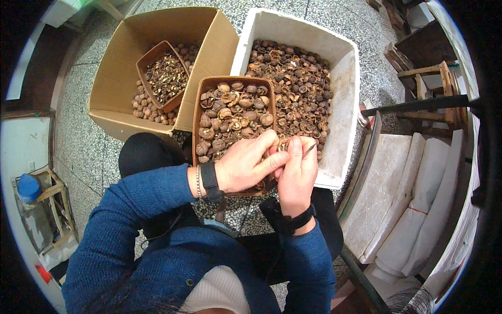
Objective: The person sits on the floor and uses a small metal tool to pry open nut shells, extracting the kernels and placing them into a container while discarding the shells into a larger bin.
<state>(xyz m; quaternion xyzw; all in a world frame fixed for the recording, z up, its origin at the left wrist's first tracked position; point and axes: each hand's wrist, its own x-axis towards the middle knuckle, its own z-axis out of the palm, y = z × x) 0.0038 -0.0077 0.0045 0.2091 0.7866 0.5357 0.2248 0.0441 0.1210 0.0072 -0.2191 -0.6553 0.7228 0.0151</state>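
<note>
My left hand [245,161] and my right hand [297,176] meet over the right front part of a brown rectangular basket [196,117]. Between their fingers is a piece of cracked walnut [283,144], mostly covered by the fingertips. A thin, pointed metal pick [310,150] sticks out of my right hand, its other end hidden. Cracked walnuts [235,114] in their shells fill the basket. Beyond it, a white foam box [343,117] holds a heap of walnut shells [300,102].
A cardboard box [157,29] at left holds whole walnuts [147,104] and a smaller brown basket [143,74] of kernel pieces [166,74]. White slabs [386,188] and a tied white roll [421,204] lie at right. A wooden stool [425,72] stands behind them.
</note>
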